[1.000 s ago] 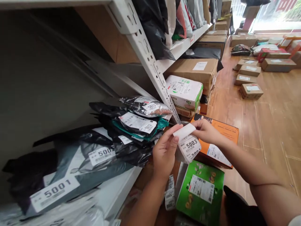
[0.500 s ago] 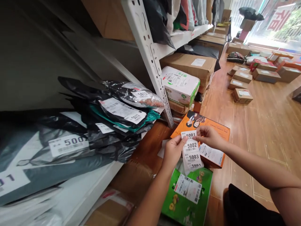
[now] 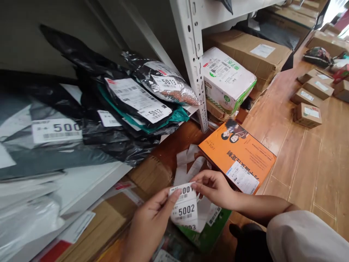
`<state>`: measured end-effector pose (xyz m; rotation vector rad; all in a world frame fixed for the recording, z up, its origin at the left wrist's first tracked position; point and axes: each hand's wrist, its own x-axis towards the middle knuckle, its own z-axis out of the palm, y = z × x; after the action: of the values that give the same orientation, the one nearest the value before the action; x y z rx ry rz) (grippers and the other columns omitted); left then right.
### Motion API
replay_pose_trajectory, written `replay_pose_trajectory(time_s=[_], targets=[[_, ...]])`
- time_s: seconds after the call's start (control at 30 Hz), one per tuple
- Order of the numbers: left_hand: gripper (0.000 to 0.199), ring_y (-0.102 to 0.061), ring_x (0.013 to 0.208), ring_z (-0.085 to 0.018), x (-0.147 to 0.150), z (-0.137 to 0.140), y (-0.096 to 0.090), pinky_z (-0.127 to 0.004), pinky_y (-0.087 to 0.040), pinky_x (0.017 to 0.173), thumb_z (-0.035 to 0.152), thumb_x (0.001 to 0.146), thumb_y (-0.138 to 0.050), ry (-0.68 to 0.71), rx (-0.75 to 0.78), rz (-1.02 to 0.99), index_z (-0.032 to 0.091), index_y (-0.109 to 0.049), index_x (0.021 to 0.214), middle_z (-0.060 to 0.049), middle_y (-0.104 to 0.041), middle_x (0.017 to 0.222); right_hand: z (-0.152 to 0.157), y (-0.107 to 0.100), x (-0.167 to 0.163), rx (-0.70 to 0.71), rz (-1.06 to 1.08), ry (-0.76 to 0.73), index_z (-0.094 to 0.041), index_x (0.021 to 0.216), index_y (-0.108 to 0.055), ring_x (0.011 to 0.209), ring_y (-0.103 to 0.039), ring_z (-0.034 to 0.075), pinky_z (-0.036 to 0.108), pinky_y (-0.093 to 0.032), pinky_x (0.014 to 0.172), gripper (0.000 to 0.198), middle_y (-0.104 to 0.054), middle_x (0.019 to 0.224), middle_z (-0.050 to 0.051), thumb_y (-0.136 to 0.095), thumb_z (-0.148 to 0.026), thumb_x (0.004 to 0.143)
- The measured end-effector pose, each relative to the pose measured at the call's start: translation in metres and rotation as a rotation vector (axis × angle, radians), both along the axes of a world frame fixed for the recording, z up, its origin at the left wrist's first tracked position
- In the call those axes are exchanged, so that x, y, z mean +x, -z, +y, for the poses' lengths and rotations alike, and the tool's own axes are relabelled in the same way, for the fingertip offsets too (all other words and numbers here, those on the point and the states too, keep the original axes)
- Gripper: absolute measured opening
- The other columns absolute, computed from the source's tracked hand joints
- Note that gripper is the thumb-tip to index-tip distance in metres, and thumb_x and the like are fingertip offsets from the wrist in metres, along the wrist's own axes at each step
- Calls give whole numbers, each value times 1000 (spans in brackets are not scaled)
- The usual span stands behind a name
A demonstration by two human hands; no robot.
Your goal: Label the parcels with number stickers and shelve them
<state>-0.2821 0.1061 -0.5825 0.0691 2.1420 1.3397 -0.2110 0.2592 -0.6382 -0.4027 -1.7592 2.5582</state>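
Observation:
A strip of white number labels (image 3: pixel 185 211), printed 5001, 5002 and 5003, is stretched between my hands. My left hand (image 3: pixel 152 214) pinches its upper left edge with the thumb on top. At the upper right corner, over the 5001 label, the thumb and fingers of my right hand (image 3: pixel 212 187) are closed on the same strip. Below the strip lies a green box (image 3: pixel 209 236), partly covered by it. An orange box (image 3: pixel 240 153) with a shipping label rests just beyond my right hand. Loose white backing paper (image 3: pixel 188 160) curls behind the strip.
To the left, a white shelf (image 3: pixel 95 185) bears dark plastic parcels (image 3: pixel 122 142) and a silver parcel (image 3: pixel 169 85). Its perforated post (image 3: pixel 195 62) stands before a white-and-green carton (image 3: pixel 229 78). Small cardboard boxes (image 3: pixel 308 114) sit on the wooden floor at right.
The view has moved closer to the shelf. Both hands and the label strip now appear lower and further left, over the green box, while both keep hold of the strip.

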Motion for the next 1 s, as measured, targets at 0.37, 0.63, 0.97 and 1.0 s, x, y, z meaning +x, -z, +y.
replay_pose_trajectory(time_s=[0.37, 0.63, 0.97, 1.0], targets=[[73, -70, 80, -29, 69, -4, 81, -35, -56, 72, 81, 66, -58, -132, 319, -217, 12, -74, 83, -13, -75, 77, 15, 25, 53, 339, -100, -3, -17, 83, -72, 60, -56, 11, 23, -43, 53, 39, -66, 71, 1, -75, -55, 75], [44, -69, 72, -22, 97, 10, 81, -32, -56, 69, 48, 56, -80, 57, 432, -309, 16, -72, 85, -5, -75, 76, 18, 37, 101, 368, -145, 53, -17, 83, -71, 62, -57, 12, 25, -45, 56, 44, -67, 72, 2, -75, -59, 72], [33, -66, 65, -23, 148, -35, 116, -30, -54, 61, 49, 60, -73, 161, 100, -85, 21, -70, 76, -3, -73, 68, -28, 80, 149, -2, -200, 35, -17, 74, -62, 61, -60, 12, 27, -51, 63, 51, -65, 67, -2, -85, -61, 57], [36, -68, 69, -25, 153, -40, 118, -32, -56, 63, 49, 58, -75, 161, 105, -137, 21, -72, 81, -5, -75, 73, -30, 83, 151, -26, -191, 29, -17, 74, -62, 60, -60, 11, 27, -51, 62, 52, -64, 67, -2, -84, -61, 57]])
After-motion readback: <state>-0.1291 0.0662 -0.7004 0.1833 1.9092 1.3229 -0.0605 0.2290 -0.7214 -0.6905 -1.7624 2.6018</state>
